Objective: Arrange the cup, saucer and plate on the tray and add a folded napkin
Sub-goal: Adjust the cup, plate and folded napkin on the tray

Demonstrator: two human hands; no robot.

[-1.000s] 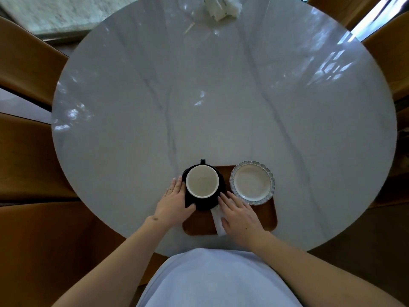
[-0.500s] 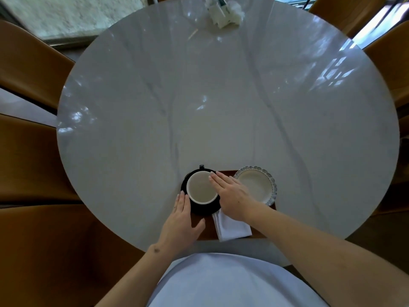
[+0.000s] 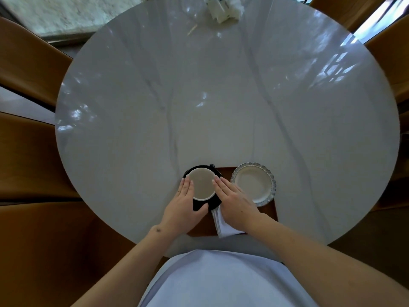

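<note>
A black cup (image 3: 202, 186) with a pale inside stands on a black saucer (image 3: 210, 203) at the left end of the brown tray (image 3: 271, 212). A white scalloped plate (image 3: 254, 183) sits on the tray's right end. A folded white napkin (image 3: 222, 224) lies at the tray's front, partly under my right hand. My left hand (image 3: 183, 207) lies against the cup's left side with straight fingers, its thumb under the saucer's front. My right hand (image 3: 234, 202) rests flat against the cup's right side.
The tray sits near the front edge of a round marble table (image 3: 221, 96). A white tissue pack (image 3: 223, 7) and a thin stick (image 3: 192, 30) lie at the far edge. Brown chairs (image 3: 28, 63) ring the table.
My left hand has moved up from the tray's front to the cup's left side. My right hand has drawn back from over the cup's rim to its right side.
</note>
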